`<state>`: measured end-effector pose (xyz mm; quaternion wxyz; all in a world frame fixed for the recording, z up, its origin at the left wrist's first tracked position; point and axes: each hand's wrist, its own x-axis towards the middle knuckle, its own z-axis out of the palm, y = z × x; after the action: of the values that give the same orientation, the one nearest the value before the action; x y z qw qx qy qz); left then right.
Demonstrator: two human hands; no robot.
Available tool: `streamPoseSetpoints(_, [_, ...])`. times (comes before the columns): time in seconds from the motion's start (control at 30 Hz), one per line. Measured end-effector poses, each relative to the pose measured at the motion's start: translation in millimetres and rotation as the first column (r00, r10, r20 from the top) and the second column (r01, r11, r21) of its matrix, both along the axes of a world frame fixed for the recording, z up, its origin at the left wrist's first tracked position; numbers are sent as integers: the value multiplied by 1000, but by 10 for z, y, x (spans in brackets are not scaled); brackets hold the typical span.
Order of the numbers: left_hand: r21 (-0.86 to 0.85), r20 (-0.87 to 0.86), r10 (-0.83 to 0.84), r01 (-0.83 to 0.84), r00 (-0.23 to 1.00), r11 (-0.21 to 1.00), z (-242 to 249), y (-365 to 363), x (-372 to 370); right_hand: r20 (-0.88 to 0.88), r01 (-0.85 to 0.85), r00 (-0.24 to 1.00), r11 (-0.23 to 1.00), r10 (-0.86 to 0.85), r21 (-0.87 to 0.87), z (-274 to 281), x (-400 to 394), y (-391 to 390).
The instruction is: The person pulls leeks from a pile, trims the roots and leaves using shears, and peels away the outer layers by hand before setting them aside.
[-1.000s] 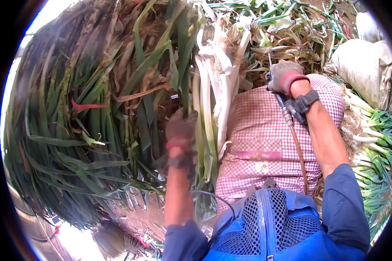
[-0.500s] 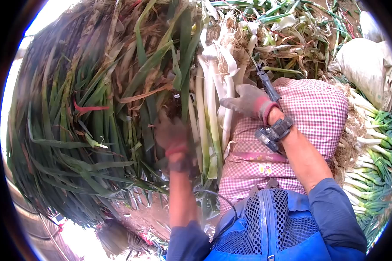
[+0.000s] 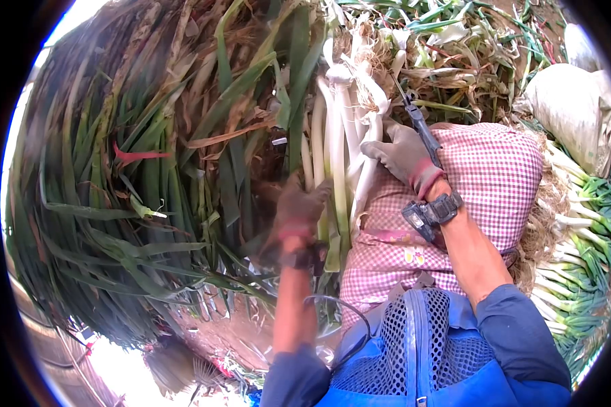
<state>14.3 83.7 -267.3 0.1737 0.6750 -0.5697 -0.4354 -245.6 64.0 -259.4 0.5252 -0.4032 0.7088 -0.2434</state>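
Note:
My gloved left hand (image 3: 300, 209) lies over the lower part of several leeks (image 3: 336, 146), its thumb and fingers apart around the stalks. These have thick white stems and rooty tops, and lean along my lap. My gloved right hand (image 3: 406, 157) is just right of them, its thumb side against a white stem. Its fingers are curled round a dark-handled tool (image 3: 422, 129) with a narrow blade that points up toward the roots. A checked pink cloth (image 3: 482, 176) covers my lap beneath that hand. Part of each hand's grip is hidden.
A large heap of leeks (image 3: 136, 176) with long green leaves fills the left. Dry trimmings (image 3: 468, 61) lie at the top. Along the right edge is a row of cleaned leeks (image 3: 577, 251), below a pale sack (image 3: 567, 102). A cable (image 3: 336, 298) loops beside my blue mesh bag (image 3: 414, 346).
My left hand has moved right, from the edge of the heap onto the leek stalks. My right hand and the tool have shifted slightly right, and the stems have tilted a little.

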Motion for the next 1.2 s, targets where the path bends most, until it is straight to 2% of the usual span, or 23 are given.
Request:
streamPoseSetpoints(0.07, [65, -82, 37, -32, 996, 997, -17, -36, -1, 70, -39, 997, 999, 42, -34, -53, -11, -58])
streamPoseSetpoints(0.1, [100, -121, 57, -45, 991, 994, -32, -59, 3, 103, -62, 993, 996, 56, 60, -37, -29, -78])
streamPoseSetpoints(0.13, [135, -158, 77, -55, 984, 989, -49, -84, 7, 102, -62, 993, 996, 56, 58, -19, -57, -66])
streamPoseSetpoints(0.2, [171, -195, 98, -65, 976, 983, 2, -192, 10, 119, -211, 969, 977, 215, -39, -12, -138, -18])
streamPoseSetpoints(0.27, [313, 16, -93, 83, 996, 946, 57, -325, 61, 156, -253, 951, 962, 267, -99, -13, -222, -14])
streamPoseSetpoints(0.3, [312, 14, -93, 84, 996, 946, 32, -311, 79, 189, -292, 929, 943, 319, -161, -11, -250, -23])
streamPoseSetpoints(0.33, [266, -60, -21, 36, 998, 963, -9, -286, 93, 185, -291, 930, 943, 318, -161, -16, -264, -30])
streamPoseSetpoints(0.4, [226, -141, 44, -12, 989, 974, -18, -245, 109, 367, -231, 879, 945, 305, -232, 96, -256, -71])
streamPoseSetpoints(0.47, [167, -419, 174, -113, 891, 979, 49, -219, 121, 368, -287, 868, 941, 334, -179, 140, -272, -128])
streamPoseSetpoints(0.5, [201, -567, 210, -113, 796, 973, 111, -222, 108, 427, -296, 832, 935, 353, -196, 105, -254, -153])
streamPoseSetpoints(0.53, [203, -565, 214, -117, 797, 972, 181, -231, 127, 487, -305, 791, 928, 371, -212, 71, -226, -178])
streamPoseSetpoints(0.6, [243, -689, 149, 32, 710, 969, 303, -294, 184, 437, -359, 785, 897, 439, -257, 127, -151, -251])
streamPoseSetpoints(0.63, [232, -711, 116, 76, 693, 970, 308, -329, 186, 419, -393, 792, 896, 443, -205, 170, -138, -278])
streamPoseSetpoints(0.67, [231, -710, 115, 76, 694, 970, 339, -334, 142, 400, -423, 800, 893, 448, -153, 208, -125, -300])
streamPoseSetpoints(0.7, [233, -697, 115, 71, 708, 970, 371, -325, 73, 322, -450, 811, 872, 489, -191, 191, -119, -319])
streamPoseSetpoints(0.77, [265, -636, 112, 80, 763, 961, 385, -355, 25, 293, -478, 808, 860, 510, -179, 170, -95, -358])
streamPoseSetpoints(0.83, [268, -659, 113, 91, 744, 959, 379, -364, 3, 265, -501, 808, 850, 526, -162, 158, -105, -385])
streamPoseSetpoints(0.9, [269, -682, 117, 99, 722, 958, 374, -378, 9, 45, -612, 785, 785, 618, -98, 266, -109, -433])
streamPoseSetpoints(0.97, [245, -585, 147, 1, 798, 969, 426, -401, 64, 41, -606, 793, 794, 608, -48, 377, -68, -434])
streamPoseSetpoints(1.03, [293, -604, 206, -26, 770, 956, 551, -391, 75, 39, -601, 799, 800, 600, -1, 322, -25, -396])
streamPoseSetpoints(1.1, [362, -631, 272, -35, 727, 932, 800, -397, 42, 118, -489, 852, 856, 510, -168, 166, 64, -331])
streamPoseSetpoints(1.13, [362, -628, 274, -39, 729, 931, 781, -389, 97, 122, -491, 850, 854, 513, -171, 97, 63, -323])
streamPoseSetpoints(1.2, [319, -569, 170, 25, 804, 948, 734, -392, 229, 140, -506, 829, 832, 542, -227, 195, 98, -344])
